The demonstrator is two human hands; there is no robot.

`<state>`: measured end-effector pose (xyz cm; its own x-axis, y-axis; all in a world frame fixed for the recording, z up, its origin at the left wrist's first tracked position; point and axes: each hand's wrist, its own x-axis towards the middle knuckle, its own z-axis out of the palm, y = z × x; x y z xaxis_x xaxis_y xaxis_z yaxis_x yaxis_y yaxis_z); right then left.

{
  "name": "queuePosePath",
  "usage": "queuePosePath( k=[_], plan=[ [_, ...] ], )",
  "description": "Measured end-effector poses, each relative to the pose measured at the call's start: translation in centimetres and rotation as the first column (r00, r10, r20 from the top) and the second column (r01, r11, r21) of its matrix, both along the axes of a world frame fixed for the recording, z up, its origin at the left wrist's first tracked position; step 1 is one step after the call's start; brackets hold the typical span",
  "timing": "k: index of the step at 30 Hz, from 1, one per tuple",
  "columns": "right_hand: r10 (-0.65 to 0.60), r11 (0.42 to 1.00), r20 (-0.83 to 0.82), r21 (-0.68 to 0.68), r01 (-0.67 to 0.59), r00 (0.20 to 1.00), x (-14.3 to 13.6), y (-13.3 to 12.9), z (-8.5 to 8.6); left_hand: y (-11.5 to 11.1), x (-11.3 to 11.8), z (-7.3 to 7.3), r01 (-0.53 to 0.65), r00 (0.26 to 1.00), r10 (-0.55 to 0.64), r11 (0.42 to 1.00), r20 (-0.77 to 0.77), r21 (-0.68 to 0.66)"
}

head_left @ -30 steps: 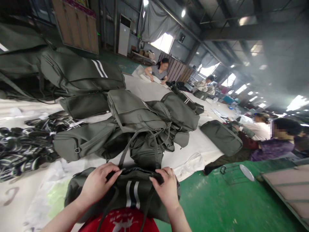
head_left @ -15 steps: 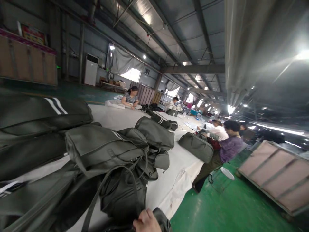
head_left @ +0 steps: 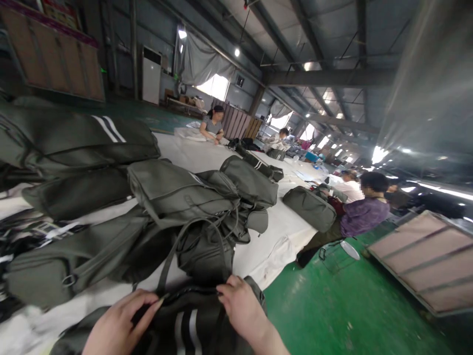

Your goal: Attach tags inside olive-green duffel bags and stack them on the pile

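A dark green duffel bag with two pale stripes lies right in front of me, its top edge running between my hands. My left hand pinches that edge on the left, thumb and fingers together near the base of a strap. On the right, my right hand grips the same edge with bent fingers. A looped carrying strap rises behind the edge. Just beyond stands another dark green bag. The bag's lower part is out of frame.
More green bags are heaped on the white-covered table. Black straps and trimmings lie at left. A co-worker in purple sits at the right edge beside a round stool. A pink-panelled cart stands on the green floor.
My left hand has come into view and holds the bag's edge. The view has tilted down, so the striped bag now shows. My right hand appears higher, on the edge.
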<state>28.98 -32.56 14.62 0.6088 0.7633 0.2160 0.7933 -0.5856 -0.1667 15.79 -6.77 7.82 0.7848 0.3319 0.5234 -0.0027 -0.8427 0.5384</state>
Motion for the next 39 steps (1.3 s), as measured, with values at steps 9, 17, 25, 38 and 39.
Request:
queuePosePath(
  k=[9,17,25,38,39],
  plan=[
    [-0.023,0.959,-0.265,0.267,0.097,0.964,0.0,-1.0,-0.9,-1.0,-0.6,0.9,0.038,0.995,-0.040,0.999,-0.091,-0.028],
    [-0.421,0.894,-0.174,0.084,0.439,0.890,4.0,-6.3,-3.6,-1.0,-1.0,0.6,0.061,0.994,-0.065,0.997,-0.088,-0.048],
    [-0.597,0.801,-0.202,-0.086,0.593,0.777,8.0,-11.8,-6.6,-1.0,-0.9,1.5,0.135,0.975,-0.150,0.986,-0.164,-0.099],
    [0.283,0.951,-0.305,0.215,-0.224,0.909,-3.0,5.1,-0.9,-2.0,0.8,4.7,0.061,0.882,-0.079,0.997,-0.464,-0.054],
    [0.282,0.952,-0.302,0.201,-0.229,0.910,-3.3,5.4,-1.5,-2.0,0.7,4.7,0.063,0.876,-0.087,0.996,-0.474,-0.066]
  ],
)
